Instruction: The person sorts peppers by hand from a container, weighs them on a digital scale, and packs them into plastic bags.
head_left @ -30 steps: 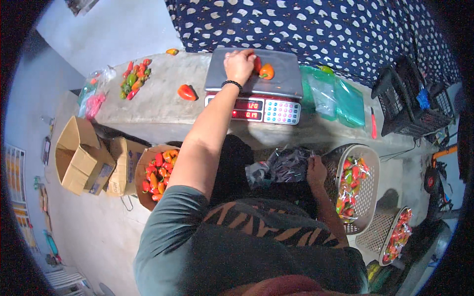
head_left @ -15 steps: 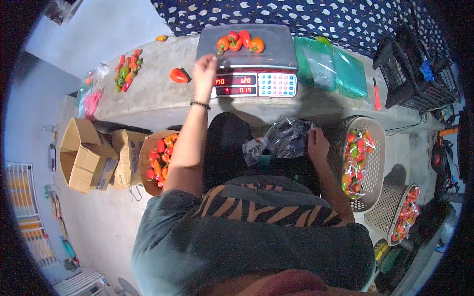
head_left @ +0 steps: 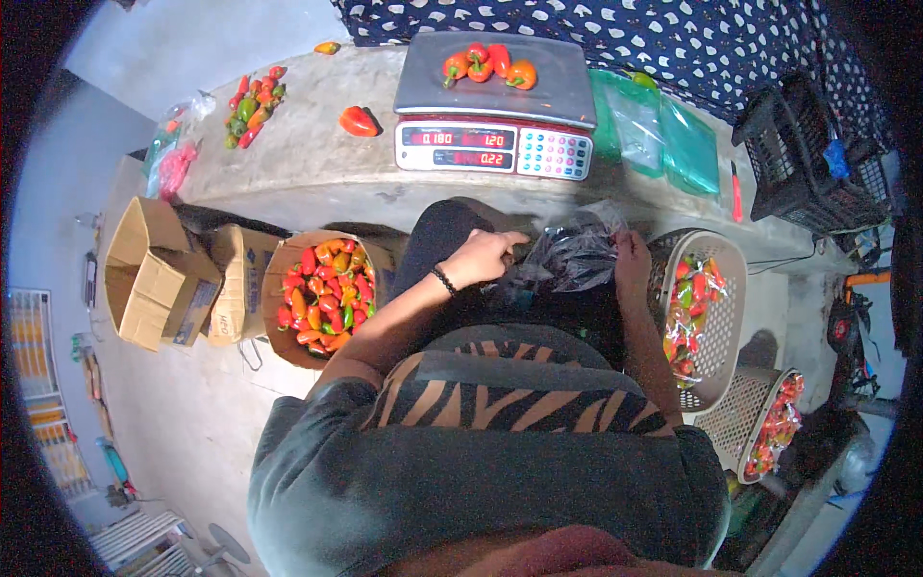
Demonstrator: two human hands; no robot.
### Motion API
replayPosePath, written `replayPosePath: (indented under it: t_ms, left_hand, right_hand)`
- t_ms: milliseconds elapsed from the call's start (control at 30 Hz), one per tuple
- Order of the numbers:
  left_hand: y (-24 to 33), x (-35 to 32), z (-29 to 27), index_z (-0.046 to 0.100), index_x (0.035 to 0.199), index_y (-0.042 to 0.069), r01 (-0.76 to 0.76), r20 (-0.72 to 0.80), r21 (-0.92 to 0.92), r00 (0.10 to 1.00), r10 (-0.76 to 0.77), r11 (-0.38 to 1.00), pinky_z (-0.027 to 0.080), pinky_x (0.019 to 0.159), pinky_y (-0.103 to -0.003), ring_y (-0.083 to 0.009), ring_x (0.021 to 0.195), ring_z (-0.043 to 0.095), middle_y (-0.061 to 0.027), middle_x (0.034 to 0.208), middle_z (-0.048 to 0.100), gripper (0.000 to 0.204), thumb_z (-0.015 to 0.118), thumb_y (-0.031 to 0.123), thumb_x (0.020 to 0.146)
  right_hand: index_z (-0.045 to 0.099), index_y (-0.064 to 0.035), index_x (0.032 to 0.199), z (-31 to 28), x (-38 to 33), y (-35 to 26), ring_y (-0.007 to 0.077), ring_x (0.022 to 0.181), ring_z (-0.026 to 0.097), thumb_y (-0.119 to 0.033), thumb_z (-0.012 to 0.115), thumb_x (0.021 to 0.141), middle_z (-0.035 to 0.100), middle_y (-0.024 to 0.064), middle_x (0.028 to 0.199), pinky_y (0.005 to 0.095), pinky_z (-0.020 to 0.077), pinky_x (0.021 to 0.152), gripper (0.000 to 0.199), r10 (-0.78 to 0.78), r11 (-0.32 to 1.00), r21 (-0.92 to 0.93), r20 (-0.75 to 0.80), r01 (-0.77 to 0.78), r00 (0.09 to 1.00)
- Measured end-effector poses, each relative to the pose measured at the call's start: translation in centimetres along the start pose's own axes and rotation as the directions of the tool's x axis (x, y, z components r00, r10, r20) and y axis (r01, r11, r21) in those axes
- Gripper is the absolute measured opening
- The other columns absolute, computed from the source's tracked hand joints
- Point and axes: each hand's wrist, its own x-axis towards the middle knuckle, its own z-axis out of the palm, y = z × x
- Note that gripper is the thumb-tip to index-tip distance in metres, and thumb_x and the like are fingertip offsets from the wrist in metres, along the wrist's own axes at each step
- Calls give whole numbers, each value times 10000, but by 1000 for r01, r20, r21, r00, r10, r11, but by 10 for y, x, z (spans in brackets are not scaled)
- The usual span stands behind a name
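My right hand (head_left: 632,260) pinches the edge of a clear plastic bag (head_left: 577,252) over my lap. Close to the bag's left side is my left hand (head_left: 486,258), its index finger stretched toward the plastic and nothing visible in its grasp. On the counter ahead stands a digital scale (head_left: 495,104) with lit red digits. Several red and orange peppers (head_left: 479,63) sit grouped on its plate. A single red pepper (head_left: 359,121) lies on the counter left of the scale.
Left of my legs stand a box of peppers (head_left: 325,298) and an open cardboard box (head_left: 154,274). A beige basket (head_left: 723,317) with bagged peppers is at right. Green plastic bags (head_left: 687,144), a red-handled tool (head_left: 736,190) and a black crate (head_left: 817,163) lie along the counter's right.
My left hand has drawn back from beside the peppers on the scale, down to near the plastic bag. The lit digits have changed. My right hand still holds the bag.
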Motion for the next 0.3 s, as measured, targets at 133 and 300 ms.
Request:
replayPosePath:
  t_ms: [133,300]
  left_hand:
    - [15,-4,-11,472,1182,62,-62,-300,-205,954,-2,977,431,815,-326,-253,909,533,-104,940,539,513,589,18,684]
    - [67,-10,-42,464,1181,68,-399,-344,-204,884,316,894,395,881,-357,-231,995,506,-107,1006,532,509,604,31,693]
  right_hand:
    - [550,-12,829,6,7,-1,113,696,438,-227,456,901,533,19,760,252,375,670,245,81,975,208,18,-83,997]
    - [579,-73,851,20,5,-12,130,745,463,-248,496,881,538,55,757,235,357,732,195,64,997,-47,182,-56,981]
